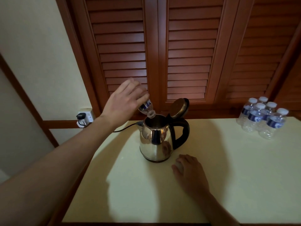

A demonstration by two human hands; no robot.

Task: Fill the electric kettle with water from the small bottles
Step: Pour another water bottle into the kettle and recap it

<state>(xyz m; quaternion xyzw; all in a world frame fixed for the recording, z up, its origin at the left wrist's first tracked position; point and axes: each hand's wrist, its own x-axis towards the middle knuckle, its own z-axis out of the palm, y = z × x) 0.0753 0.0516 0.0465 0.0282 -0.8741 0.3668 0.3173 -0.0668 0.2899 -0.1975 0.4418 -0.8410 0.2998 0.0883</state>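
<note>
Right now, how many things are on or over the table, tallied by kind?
Small water bottles: 6 (1 tipped bottle in the left hand over the kettle; 5 capped bottles standing on the table)
Electric kettle: 1
Bottle cap, apparently, in the right hand: 1
Total: 8

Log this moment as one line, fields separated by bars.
left hand: holds bottle tipped over kettle mouth | lid: open | right hand: on table, holding white cap

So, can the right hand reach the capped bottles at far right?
Probably yes: only bare table lies between the right hand and the capped bottles, though it seems to hold a white cap.
</note>
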